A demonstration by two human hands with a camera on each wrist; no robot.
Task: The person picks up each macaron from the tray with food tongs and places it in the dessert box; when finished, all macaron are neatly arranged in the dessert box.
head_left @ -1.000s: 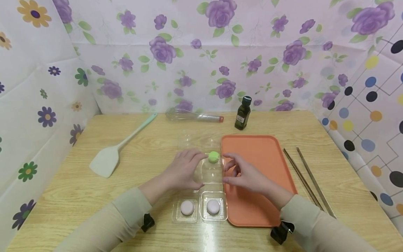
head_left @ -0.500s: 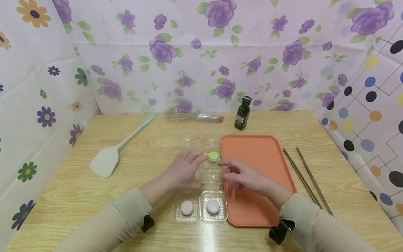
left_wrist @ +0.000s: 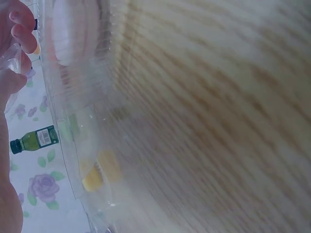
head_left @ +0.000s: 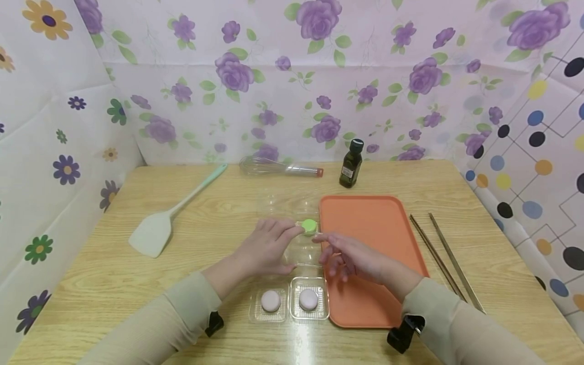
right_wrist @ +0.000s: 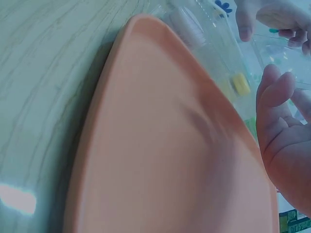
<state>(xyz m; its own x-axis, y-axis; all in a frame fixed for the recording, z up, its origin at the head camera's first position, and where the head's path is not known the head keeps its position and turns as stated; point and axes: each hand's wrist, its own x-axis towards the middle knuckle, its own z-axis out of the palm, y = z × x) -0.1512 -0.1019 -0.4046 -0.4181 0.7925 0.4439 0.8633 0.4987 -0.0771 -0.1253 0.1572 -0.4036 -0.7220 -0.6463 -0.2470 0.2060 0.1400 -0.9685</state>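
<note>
In the head view a clear plastic lid (head_left: 306, 252) stands between the two hands. My left hand (head_left: 266, 247) holds its left side, thumb near the front corner and fingers near the back. My right hand (head_left: 353, 257) reaches over the orange tray (head_left: 374, 299), index finger at the lid's back right corner, the other fingers loosely bent. Just behind the lid sits a green round piece (head_left: 309, 226). Two pale pink round pieces (head_left: 271, 301) (head_left: 308, 299) lie in clear containers nearer me. The right wrist view shows a yellow piece (right_wrist: 240, 83) in clear plastic, hidden from the head view.
A pale green spatula (head_left: 152, 234) lies at the left, a whisk (head_left: 283, 168) at the back. Beside it stands a dark bottle (head_left: 350, 165). Two metal chopsticks (head_left: 456, 258) are right of the tray. More clear plastic (head_left: 287, 202) lies behind the green piece.
My right hand has shifted slightly left and its index finger has come to the lid's back right corner, its other fingers loosening. The left hand has barely moved.
</note>
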